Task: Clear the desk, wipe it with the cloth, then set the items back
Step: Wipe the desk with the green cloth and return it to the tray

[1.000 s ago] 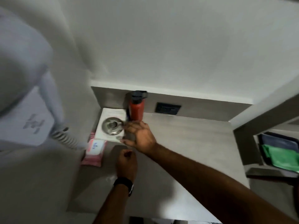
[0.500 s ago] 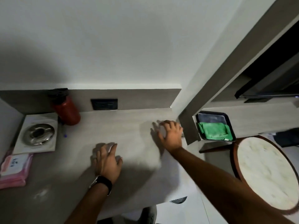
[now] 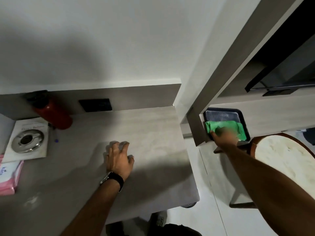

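Left hand (image 3: 119,159) lies flat on the tabletop (image 3: 153,133), grip open; at two o'clock, right hand (image 3: 225,136) blurs over the green cloth (image 3: 221,127) in the tray (image 3: 245,120), its grip unreadable.

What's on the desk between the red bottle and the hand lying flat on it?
Nothing. In the head view the desk is bare between the red bottle and the left hand; a small blue speck sits just off to the side.

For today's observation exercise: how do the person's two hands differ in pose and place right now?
The left hand lies flat, fingers spread, on the desk; the right hand reaches past the desk onto the green cloth in the dark tray. The left looks sharp, the right blurred. Both arms are bare.
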